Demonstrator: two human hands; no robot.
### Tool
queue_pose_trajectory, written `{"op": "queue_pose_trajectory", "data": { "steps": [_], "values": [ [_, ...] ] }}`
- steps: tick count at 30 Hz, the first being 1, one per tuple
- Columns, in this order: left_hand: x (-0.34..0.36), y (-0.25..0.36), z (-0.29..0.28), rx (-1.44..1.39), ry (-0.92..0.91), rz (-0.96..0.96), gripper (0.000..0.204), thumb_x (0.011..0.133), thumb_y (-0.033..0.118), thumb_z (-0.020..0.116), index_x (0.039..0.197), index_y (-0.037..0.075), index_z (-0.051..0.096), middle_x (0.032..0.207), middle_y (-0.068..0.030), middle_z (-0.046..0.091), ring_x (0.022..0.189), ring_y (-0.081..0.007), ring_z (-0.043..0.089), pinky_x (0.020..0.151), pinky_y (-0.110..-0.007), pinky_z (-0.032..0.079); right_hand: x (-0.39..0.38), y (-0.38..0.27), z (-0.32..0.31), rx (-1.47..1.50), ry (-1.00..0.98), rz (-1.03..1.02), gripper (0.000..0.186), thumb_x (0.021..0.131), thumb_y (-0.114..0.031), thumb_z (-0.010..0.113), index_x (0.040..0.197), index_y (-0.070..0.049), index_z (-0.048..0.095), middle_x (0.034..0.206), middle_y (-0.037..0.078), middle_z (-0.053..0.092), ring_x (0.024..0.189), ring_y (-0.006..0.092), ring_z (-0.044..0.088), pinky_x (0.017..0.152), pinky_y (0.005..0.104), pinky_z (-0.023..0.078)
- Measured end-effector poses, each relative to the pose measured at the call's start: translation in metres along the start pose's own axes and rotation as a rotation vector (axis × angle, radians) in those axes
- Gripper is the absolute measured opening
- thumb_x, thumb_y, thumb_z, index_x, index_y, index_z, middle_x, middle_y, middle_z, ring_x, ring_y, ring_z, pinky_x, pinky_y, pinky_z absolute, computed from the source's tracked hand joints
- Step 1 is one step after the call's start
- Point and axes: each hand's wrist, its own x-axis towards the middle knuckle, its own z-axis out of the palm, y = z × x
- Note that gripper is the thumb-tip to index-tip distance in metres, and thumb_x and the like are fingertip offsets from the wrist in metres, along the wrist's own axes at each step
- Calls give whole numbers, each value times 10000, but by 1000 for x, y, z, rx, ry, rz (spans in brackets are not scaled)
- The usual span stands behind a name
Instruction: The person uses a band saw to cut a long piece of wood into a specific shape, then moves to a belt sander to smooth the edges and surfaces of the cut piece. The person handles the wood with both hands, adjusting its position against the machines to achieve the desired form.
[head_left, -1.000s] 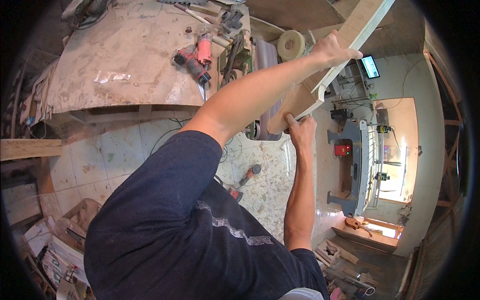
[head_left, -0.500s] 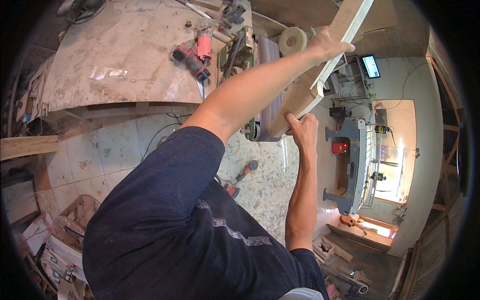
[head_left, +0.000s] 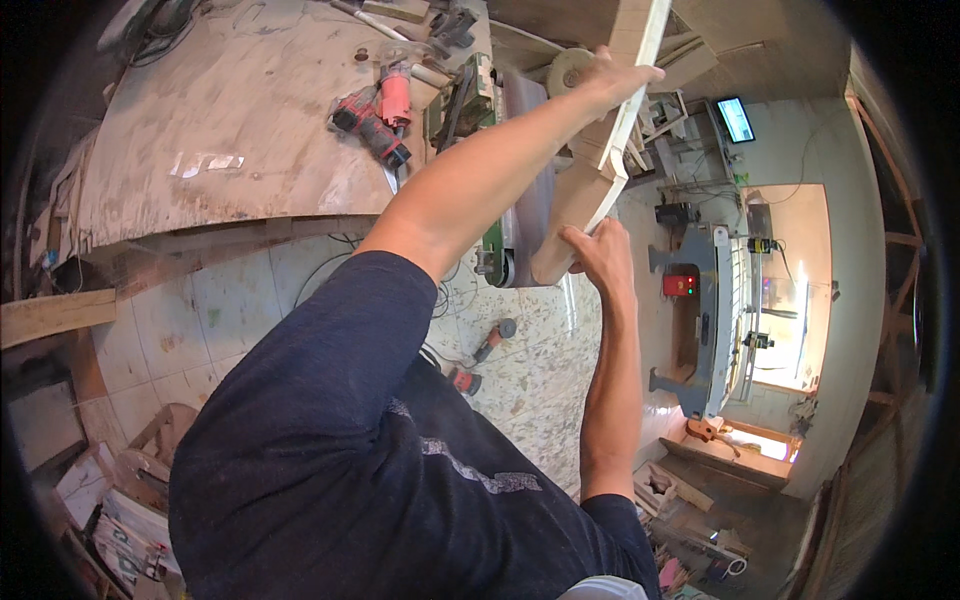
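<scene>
A long, pale wooden workpiece (head_left: 582, 196) with a curved, stepped edge is held between my two hands. My left hand (head_left: 614, 84) grips it toward its far end, the thumb side over the light edge. At its near end my right hand (head_left: 602, 252) is closed on it, the thumb on the upper side and the fingers mostly hidden underneath. The workpiece lies against the right side of a belt sander (head_left: 526, 215), its near end by the sander's end roller. My left forearm crosses above the sander and hides part of its belt.
Red power tools (head_left: 378, 125) lie on the dusty workbench (head_left: 240, 120) at left. A sander (head_left: 466, 380) and a small grinder (head_left: 492, 340) rest on the tiled floor with cables. A grey machine frame (head_left: 708, 320) stands at right, below a lit screen (head_left: 735, 119).
The far end of the workpiece and my left hand have swung left toward the belt sander. My right hand keeps its hold at the near end. The whole view has shifted slightly.
</scene>
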Motion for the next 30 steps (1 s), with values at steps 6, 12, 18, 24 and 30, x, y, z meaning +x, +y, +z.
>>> {"op": "queue_pose_trajectory", "data": {
  "steps": [6,12,18,24,30],
  "values": [
    [34,-44,7,-35,54,215,766,642,506,903,1145,-31,693,1149,-216,732,1044,-273,721,907,-415,582,-8,36,-26,374,-232,-19,402,777,-284,757,1006,45,732,853,112,734,661,166,695,542,305,557],
    [-15,1,41,-83,-18,240,478,778,333,836,1073,-25,719,912,-162,747,771,-224,696,707,-408,566,-41,61,-90,478,-298,-38,457,751,-318,819,1035,27,726,879,62,719,707,128,662,560,270,515],
    [-11,-6,77,105,116,229,951,638,460,927,1231,-169,530,1184,-282,678,1068,-347,695,949,-413,554,-63,88,-86,637,-233,-5,546,711,-324,859,1077,54,713,903,83,710,787,140,673,658,285,533],
    [-22,6,90,259,29,313,912,631,479,907,1206,-140,564,1149,-271,698,1077,-358,697,993,-411,528,-76,91,-69,743,-147,-45,576,713,-319,867,1103,72,704,939,115,718,821,160,687,704,300,549],
    [-72,50,79,265,-36,335,849,626,453,863,1228,-83,596,1152,-263,710,1076,-353,706,943,-412,553,-79,69,-64,588,-122,-126,500,756,-331,841,1023,78,732,863,120,740,697,182,711,603,311,581]
  ]
}}
